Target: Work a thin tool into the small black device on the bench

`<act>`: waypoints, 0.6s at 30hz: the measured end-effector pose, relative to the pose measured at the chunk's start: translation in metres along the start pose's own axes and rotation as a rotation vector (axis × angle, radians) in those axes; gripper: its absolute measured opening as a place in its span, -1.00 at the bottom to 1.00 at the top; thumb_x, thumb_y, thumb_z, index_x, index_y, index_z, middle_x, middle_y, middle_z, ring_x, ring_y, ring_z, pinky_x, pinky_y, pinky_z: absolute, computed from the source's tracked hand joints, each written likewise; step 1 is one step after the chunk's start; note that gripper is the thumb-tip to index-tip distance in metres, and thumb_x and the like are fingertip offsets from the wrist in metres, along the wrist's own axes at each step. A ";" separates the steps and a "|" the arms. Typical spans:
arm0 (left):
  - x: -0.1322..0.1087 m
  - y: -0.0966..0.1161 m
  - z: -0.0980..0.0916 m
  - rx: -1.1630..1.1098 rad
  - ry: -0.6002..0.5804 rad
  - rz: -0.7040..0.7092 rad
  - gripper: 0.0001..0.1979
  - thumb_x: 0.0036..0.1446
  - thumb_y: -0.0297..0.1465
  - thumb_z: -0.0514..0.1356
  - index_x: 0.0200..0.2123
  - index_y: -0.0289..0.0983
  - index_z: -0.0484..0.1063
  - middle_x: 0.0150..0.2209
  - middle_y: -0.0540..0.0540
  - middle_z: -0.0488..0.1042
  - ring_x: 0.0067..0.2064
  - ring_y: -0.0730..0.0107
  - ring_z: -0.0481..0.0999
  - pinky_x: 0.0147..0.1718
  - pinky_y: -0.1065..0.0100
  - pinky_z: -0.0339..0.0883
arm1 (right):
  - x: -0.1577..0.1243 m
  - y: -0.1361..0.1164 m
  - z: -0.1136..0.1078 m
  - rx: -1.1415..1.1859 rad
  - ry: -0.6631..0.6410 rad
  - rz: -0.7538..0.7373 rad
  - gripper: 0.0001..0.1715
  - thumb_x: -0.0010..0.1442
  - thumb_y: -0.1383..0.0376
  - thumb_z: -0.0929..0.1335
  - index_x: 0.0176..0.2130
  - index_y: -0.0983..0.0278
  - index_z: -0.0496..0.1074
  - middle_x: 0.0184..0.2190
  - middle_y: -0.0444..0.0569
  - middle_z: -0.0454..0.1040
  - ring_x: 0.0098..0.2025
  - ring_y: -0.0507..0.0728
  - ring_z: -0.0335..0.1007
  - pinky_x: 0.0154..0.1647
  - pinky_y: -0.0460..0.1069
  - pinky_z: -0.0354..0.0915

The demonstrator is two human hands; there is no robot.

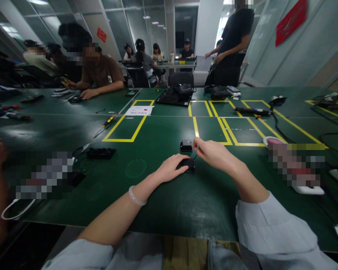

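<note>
My left hand (172, 168) lies over a small black box (189, 166) on the green table, its thumb and fingers on either side holding it. A thin dark rod (195, 157) is pinched in my right hand (214, 153), slanting down toward the box's right edge. Whether its tip touches the box I cannot tell, and the upper part is hidden in my fingers. Just beyond sits a second, similar black box (186, 145), apart from both hands.
A black slotted block (100, 153) and a yellow-black screwdriver (108, 122) lie left. Blurred-out phone-like objects (45, 176) flank me, another white-edged one (294, 165) at right. Yellow tape (118, 140) marks the green table (157, 206). A co-worker (101, 73) sits across, left.
</note>
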State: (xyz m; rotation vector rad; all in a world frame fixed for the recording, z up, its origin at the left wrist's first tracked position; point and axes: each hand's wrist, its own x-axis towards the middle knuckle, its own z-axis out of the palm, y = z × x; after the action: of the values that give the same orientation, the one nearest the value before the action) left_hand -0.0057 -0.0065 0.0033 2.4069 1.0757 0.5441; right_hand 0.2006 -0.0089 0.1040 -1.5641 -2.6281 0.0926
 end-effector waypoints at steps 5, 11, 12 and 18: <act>0.000 0.001 0.000 0.007 -0.005 0.001 -0.64 0.29 -0.22 0.04 0.11 -0.18 0.28 0.00 -0.14 0.41 0.02 0.17 0.40 0.02 0.15 0.28 | 0.000 -0.001 -0.001 0.018 0.005 0.003 -0.77 0.33 0.24 0.11 -0.11 0.23 0.24 -0.36 -0.03 0.50 -0.40 0.09 0.37 -0.48 -0.06 -0.08; 0.000 0.001 0.000 0.009 0.001 0.000 -0.65 0.29 -0.22 0.05 0.10 -0.17 0.28 0.00 -0.14 0.40 0.01 0.18 0.40 0.03 0.15 0.28 | 0.002 0.000 0.002 0.001 -0.003 0.017 -0.70 0.36 0.14 0.10 -0.11 0.22 0.26 -0.38 -0.03 0.51 -0.39 0.12 0.40 -0.48 -0.06 -0.07; 0.000 0.000 0.000 0.009 0.001 0.000 -0.65 0.29 -0.22 0.05 0.10 -0.17 0.28 0.00 -0.13 0.40 0.01 0.18 0.40 0.03 0.16 0.28 | 0.002 0.000 0.002 -0.010 -0.001 0.018 -0.71 0.36 0.16 0.09 -0.10 0.22 0.26 -0.38 -0.02 0.51 -0.39 0.12 0.40 -0.48 -0.05 -0.07; 0.000 0.001 0.000 0.007 0.001 0.001 -0.65 0.29 -0.22 0.04 0.10 -0.17 0.28 0.01 -0.14 0.40 0.02 0.18 0.39 0.02 0.16 0.28 | 0.000 0.000 0.001 0.000 -0.004 -0.005 -0.76 0.33 0.24 0.10 -0.09 0.23 0.24 -0.37 -0.02 0.50 -0.41 0.09 0.38 -0.48 -0.06 -0.08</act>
State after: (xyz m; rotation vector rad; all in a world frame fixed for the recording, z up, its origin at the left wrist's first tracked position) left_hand -0.0055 -0.0071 0.0039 2.4135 1.0784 0.5435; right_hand 0.2005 -0.0083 0.1027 -1.5591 -2.6346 0.0962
